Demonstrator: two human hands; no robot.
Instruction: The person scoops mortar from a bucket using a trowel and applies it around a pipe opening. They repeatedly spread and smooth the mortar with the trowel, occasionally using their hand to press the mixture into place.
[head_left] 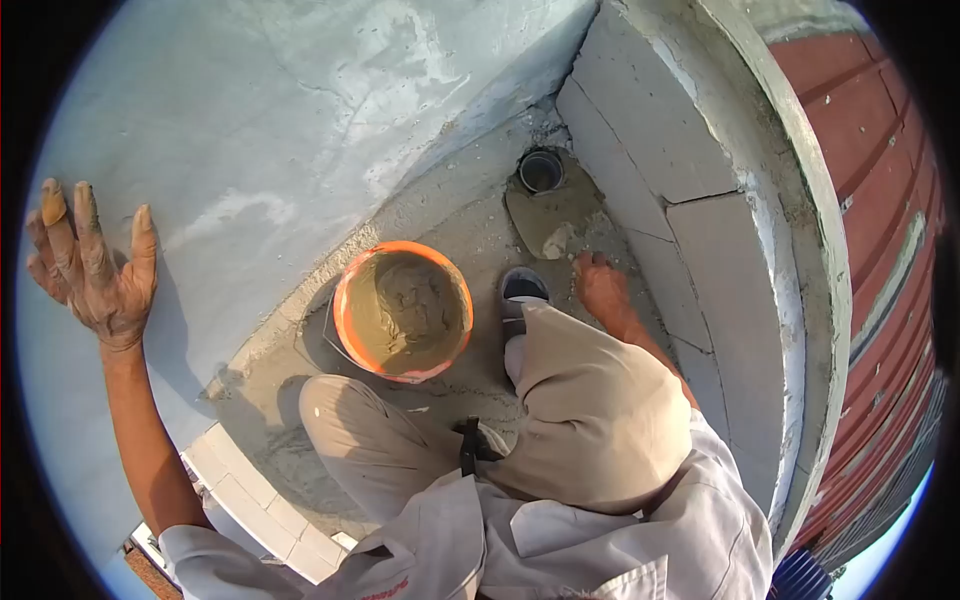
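From the head camera, a person in a pale shirt (pixel 620 560) and tan trousers (pixel 600 410) crouches in a corner between a smooth gray wall (pixel 280 100) and a low wall of pale blocks (pixel 715 260). An orange-rimmed bucket (pixel 345 312) of wet gray-brown mix (pixel 415 305) stands on the floor (pixel 470 225) between the two hands, its wire handle (pixel 345 345) hanging down the side.

The left hand (pixel 105 280), fingers spread wide and coated with dried mix, is raised at the gray wall, well apart from the bucket, and holds nothing; whether it touches the wall cannot be told. The right hand (pixel 603 285) is low beside the block wall, across a dark shoe (pixel 525 285) from the bucket and apart from it. Its fingers look bent, but how closed they are, or whether they grip anything, cannot be told.

Just beyond the right hand, a small lump (pixel 557 242) lies on a smooth damp patch (pixel 545 212) that spreads beside a round pipe opening (pixel 541 171). Red ribbed sheeting (pixel 850 130) lies outside the block wall.
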